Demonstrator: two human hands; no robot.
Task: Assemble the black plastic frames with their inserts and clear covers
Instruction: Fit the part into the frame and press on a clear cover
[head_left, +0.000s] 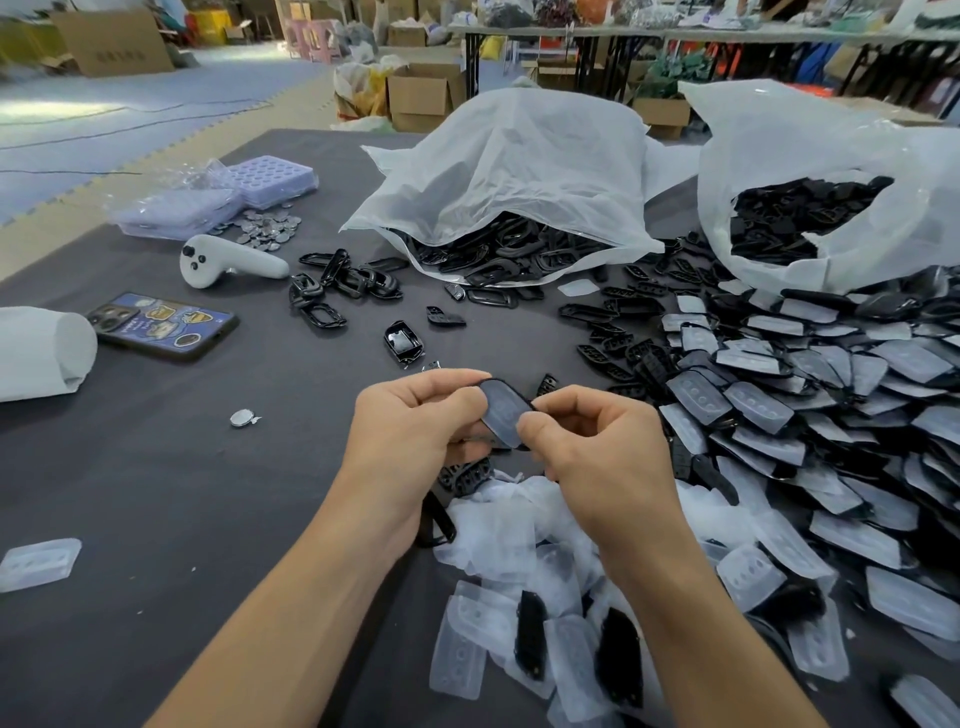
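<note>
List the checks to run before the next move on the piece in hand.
1. Grip: left hand and right hand both pinch the held frame: ok.
2. Seating: clear cover pressed in all round the rim: cannot tell.
3. Insert fitted inside: cannot tell, hidden.
4. Supply: loose clear covers lie by the forearms: ok.
5. Drop spot: pile of covered pieces lies beside the right hand: ok.

two hands (415, 415) (592, 441), one held frame (503, 410), two white bags (519, 156) (831, 156), one phone (166, 325), one controller (228, 262).

Left hand (410, 431), right hand (597, 452) bare; forearms bare to frame edge.
</note>
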